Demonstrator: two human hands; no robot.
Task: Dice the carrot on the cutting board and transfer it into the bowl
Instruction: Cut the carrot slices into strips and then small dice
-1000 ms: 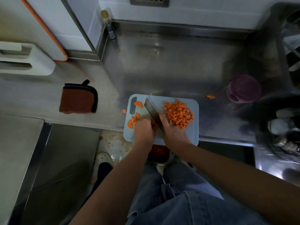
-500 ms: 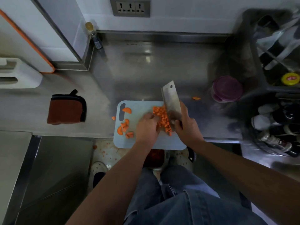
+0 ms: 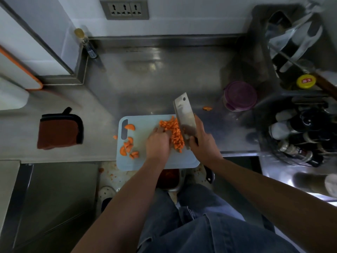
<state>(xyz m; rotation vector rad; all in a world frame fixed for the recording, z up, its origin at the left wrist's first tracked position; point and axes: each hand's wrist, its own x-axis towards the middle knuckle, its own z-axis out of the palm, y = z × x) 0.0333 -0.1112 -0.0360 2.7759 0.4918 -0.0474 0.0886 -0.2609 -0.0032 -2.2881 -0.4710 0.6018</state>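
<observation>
A pale blue cutting board [image 3: 145, 121] lies at the front edge of the steel counter. A heap of diced carrot [image 3: 173, 130] sits on its right part. Several half-round carrot slices [image 3: 128, 145] lie near its left edge. My right hand [image 3: 202, 141] grips the handle of a cleaver [image 3: 184, 114], whose blade stands along the right side of the heap. My left hand [image 3: 157, 143] presses against the left side of the heap with its fingers partly bent. A metal bowl [image 3: 168, 179] with something orange in it shows below the board's front edge, mostly hidden by my arm.
A purple-lidded tub [image 3: 239, 95] stands right of the board, with a stray carrot piece [image 3: 207, 108] beside it. A brown folded cloth [image 3: 60, 129] lies at the left. Bottles [image 3: 299, 136] crowd a rack at the right. A small bottle [image 3: 85, 42] stands in the back corner.
The cleaver left the cutting spot at the board's left and swung to the right of the diced heap. My left hand moved against the heap's left side, squeezing it narrower. The view shifted up.
</observation>
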